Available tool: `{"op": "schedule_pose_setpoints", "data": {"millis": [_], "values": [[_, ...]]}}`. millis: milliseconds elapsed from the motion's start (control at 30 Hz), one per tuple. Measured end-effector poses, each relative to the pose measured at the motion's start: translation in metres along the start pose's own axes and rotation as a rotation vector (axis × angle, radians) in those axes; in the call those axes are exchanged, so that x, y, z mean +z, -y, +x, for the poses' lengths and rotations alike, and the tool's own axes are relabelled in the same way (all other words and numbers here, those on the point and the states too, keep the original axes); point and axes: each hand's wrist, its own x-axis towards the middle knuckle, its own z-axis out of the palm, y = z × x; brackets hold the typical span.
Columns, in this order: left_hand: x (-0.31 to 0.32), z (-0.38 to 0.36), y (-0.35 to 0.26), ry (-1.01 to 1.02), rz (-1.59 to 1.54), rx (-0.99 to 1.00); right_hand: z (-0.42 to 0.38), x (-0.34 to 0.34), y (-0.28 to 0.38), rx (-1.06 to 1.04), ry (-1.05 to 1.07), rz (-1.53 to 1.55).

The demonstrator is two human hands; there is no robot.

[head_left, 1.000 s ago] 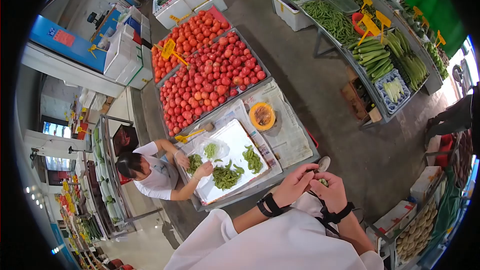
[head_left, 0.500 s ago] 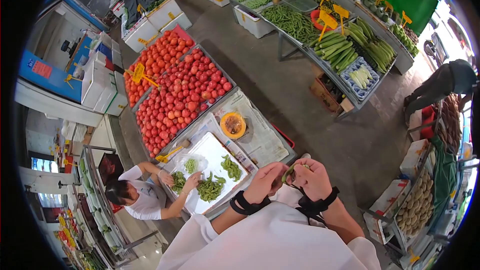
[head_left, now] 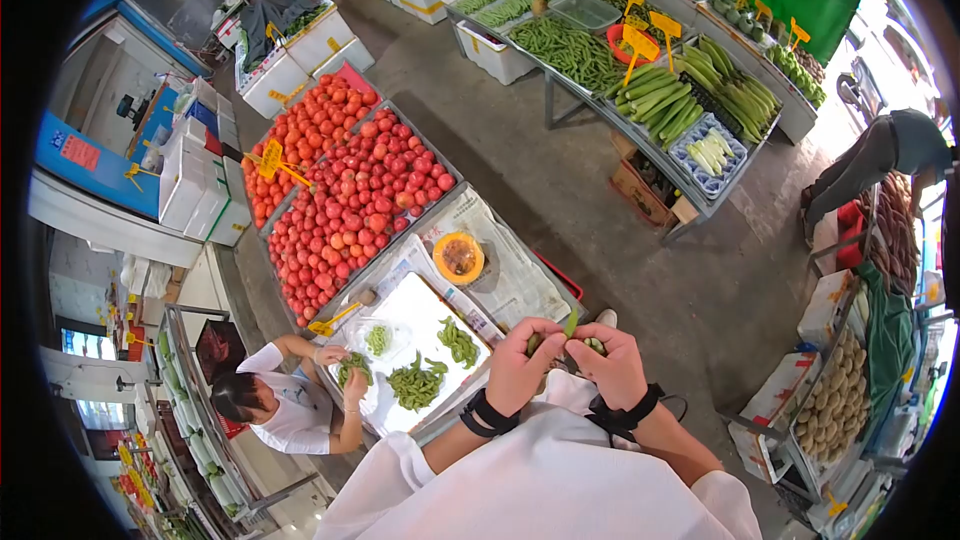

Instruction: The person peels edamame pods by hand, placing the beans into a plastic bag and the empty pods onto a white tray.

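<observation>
My left hand (head_left: 520, 365) and my right hand (head_left: 612, 368) are close together in front of my white shirt, fingers closed. A small green pod (head_left: 571, 322) sticks up between their fingertips, and more green bits show inside both hands. Left of my hands lies a white tray (head_left: 408, 312), bearing green pod piles (head_left: 415, 384) and a clear bag of light green beans (head_left: 378, 340). At the tray's left edge a person (head_left: 285, 402) in a white top holds green pods in both hands.
An orange bowl (head_left: 458, 258) stands on newspaper (head_left: 510, 275) beyond the tray. Red tomatoes (head_left: 350, 190) fill crates behind it. A vegetable stall (head_left: 650, 140) stands at the upper right, and a person (head_left: 880, 160) bends at the far right beside crates of potatoes (head_left: 832, 400).
My hands have shifted slightly, and the pod now points upward between them. The other person's hands have drawn back from the middle pile to the tray's left edge.
</observation>
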Motion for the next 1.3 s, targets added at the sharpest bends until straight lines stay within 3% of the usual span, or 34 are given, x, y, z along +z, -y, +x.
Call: {"op": "schedule_pose_setpoints", "data": {"millis": [200,600,800,900,1000,1100,1233,1300], "values": [[0.006,-0.009,-0.006,0.0,0.028,0.106,-0.004,0.007,0.003,0.043,-0.073,0.167],[0.005,-0.01,0.004,0.073,-0.245,0.04,-0.006,-0.002,-0.011,-0.016,-0.006,0.194],[0.002,-0.011,0.006,0.14,-0.374,-0.097,-0.008,0.004,-0.01,-0.097,-0.055,0.169],[0.0,-0.008,0.006,0.193,-0.591,-0.204,-0.005,0.004,-0.017,-0.092,-0.078,0.215],[0.0,-0.003,0.01,0.206,-0.555,-0.223,-0.001,0.001,-0.02,-0.045,-0.111,0.221],[0.006,-0.002,-0.005,0.051,0.615,0.485,-0.002,-0.002,-0.009,-0.009,-0.17,0.146],[0.003,-0.002,-0.011,0.088,0.839,0.566,-0.001,-0.01,-0.014,-0.261,-0.189,-0.275],[0.004,0.0,-0.004,0.129,0.578,0.368,-0.003,-0.009,-0.01,-0.271,-0.211,-0.302]]}}
